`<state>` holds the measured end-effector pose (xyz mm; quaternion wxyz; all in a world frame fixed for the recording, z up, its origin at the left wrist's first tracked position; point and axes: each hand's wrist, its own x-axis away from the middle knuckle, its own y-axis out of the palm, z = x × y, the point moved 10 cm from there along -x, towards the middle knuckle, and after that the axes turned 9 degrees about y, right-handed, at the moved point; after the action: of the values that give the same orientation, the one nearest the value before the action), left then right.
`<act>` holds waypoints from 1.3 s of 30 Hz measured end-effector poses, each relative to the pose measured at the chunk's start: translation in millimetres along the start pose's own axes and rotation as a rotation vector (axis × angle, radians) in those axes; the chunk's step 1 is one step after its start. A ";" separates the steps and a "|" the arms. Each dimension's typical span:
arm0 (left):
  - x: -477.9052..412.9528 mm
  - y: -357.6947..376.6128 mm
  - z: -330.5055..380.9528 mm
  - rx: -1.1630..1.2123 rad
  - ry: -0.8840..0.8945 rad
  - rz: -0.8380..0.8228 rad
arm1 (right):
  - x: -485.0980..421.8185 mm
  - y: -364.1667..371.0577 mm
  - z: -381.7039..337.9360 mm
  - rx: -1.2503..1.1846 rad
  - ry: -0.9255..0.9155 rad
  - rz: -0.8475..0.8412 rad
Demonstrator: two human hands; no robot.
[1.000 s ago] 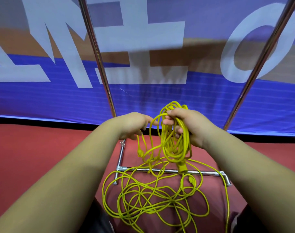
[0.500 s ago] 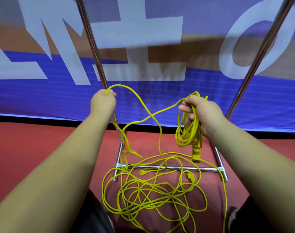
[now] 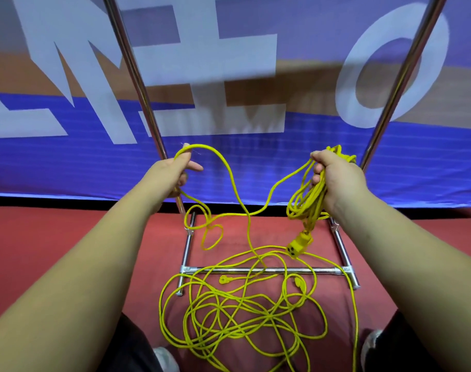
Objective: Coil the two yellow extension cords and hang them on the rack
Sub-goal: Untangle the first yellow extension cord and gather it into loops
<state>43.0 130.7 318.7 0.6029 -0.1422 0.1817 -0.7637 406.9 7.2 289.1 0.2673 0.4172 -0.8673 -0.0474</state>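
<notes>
Coiling in progress: one yellow extension cord partly gathered, much of the cord loose on the floor.

Right hand (image 3: 336, 178) is clenched around a bundle of finished loops (image 3: 308, 200), whose socket end (image 3: 298, 244) dangles below; the fist likely serves as the anchor for each new turn. Left hand (image 3: 179, 167) pinches a free span of cord (image 3: 229, 178), held out to the side, apparently to measure the next loop. Remaining cord lies in a tangled pile (image 3: 242, 312) on the red floor (image 3: 54, 237), draped over the base crossbar (image 3: 269, 270) of the chrome rack (image 3: 132, 65); two plugs show in it. No container is in view, and nothing hangs on the visible rack parts.
</notes>
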 end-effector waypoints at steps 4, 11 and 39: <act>1.8 -2.8 21.2 0.359 0.118 0.095 | -1.9 -1.3 6.4 0.034 0.005 0.009; 22.2 7.6 42.0 -0.418 0.492 -0.298 | -3.3 -2.2 -2.1 0.067 -0.033 0.008; 43.2 152.6 -135.2 -0.740 -0.089 -0.684 | 62.5 74.0 -12.7 0.101 0.156 -0.651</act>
<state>106.7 71.4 129.3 0.2347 -0.4301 0.3574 -0.7951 329.8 10.0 349.1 0.2828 0.6872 -0.6668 -0.0553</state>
